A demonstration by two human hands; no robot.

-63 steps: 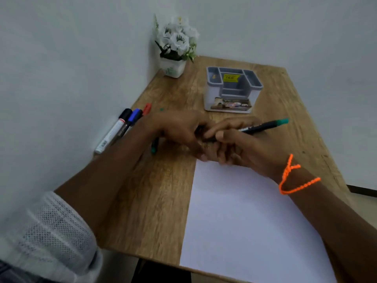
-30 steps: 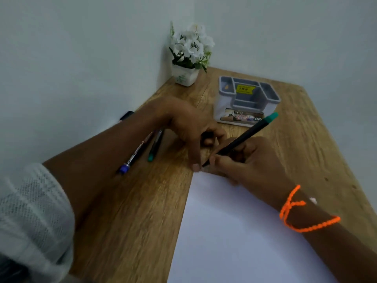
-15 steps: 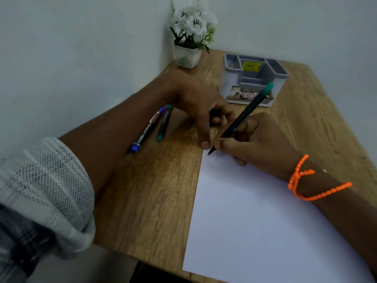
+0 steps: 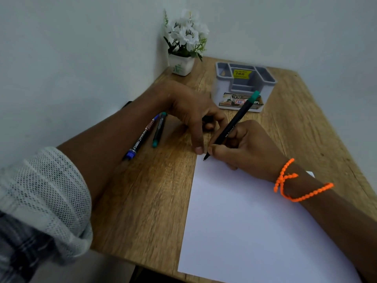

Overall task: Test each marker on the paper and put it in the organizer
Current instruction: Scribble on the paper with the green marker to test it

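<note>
In the head view, the right hand [image 4: 246, 148] is pinching a black green-ended marker [image 4: 232, 124], tip meeting the white paper sheet [image 4: 255, 221] at its top corner. The left hand [image 4: 189, 111], fingers curled, seems to be holding something dark, likely the cap. Testing is under way; next comes a stroke, then the grey plastic organizer [image 4: 244, 84].

- The light is soft and even, rather dim, with a cool grey-blue tint on the walls [image 4: 61, 58].
- The paper [image 4: 255, 221] is the brightest area, but it shows no glare.
- A soft shadow lies on the desk [image 4: 142, 201] under the left hand [image 4: 187, 107] and its forearm.
- The wide-angle lens bends the desk edges and stretches the sleeve [image 4: 44, 201] at the lower left corner.
- The picture is slightly soft everywhere; the small print on the organizer [image 4: 244, 86] label is blurred and mostly not readable.
- The flowers [image 4: 185, 31] look a little washed out.
</note>
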